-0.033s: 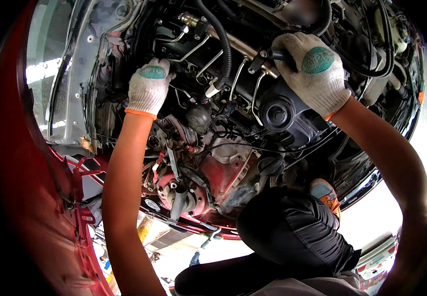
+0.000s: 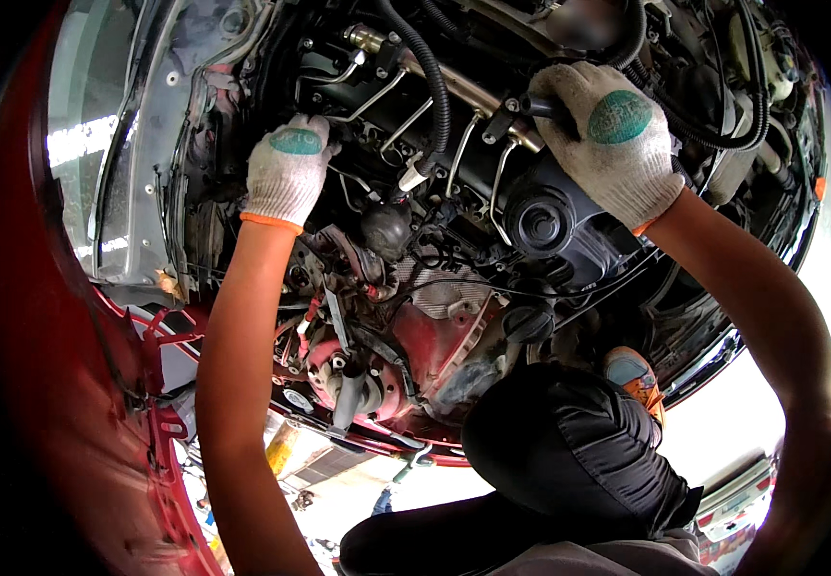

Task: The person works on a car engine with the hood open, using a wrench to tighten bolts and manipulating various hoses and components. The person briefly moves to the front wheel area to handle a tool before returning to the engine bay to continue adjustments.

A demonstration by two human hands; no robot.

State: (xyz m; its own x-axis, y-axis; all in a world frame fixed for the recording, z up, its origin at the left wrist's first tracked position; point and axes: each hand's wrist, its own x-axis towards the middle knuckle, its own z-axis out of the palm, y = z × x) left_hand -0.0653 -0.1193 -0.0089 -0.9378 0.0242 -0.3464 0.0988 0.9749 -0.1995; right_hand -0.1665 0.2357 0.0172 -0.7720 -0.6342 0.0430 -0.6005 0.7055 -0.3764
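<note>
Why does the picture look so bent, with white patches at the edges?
Head view: a fisheye lens bows straight lines, so the red car body curves round a black rim. Daylight blows out white at the lower right and on the grey panel at the left, while the engine sits in shadow. The gloved left hand and right hand are fairly sharp; the edges smear.

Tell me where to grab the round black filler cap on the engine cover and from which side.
Grip the round black filler cap around its outer rim, coming straight at its face from the camera side. It faces outward, bare, below the right hand, which grips a dark handle; pipes crowd its left edge.
</note>
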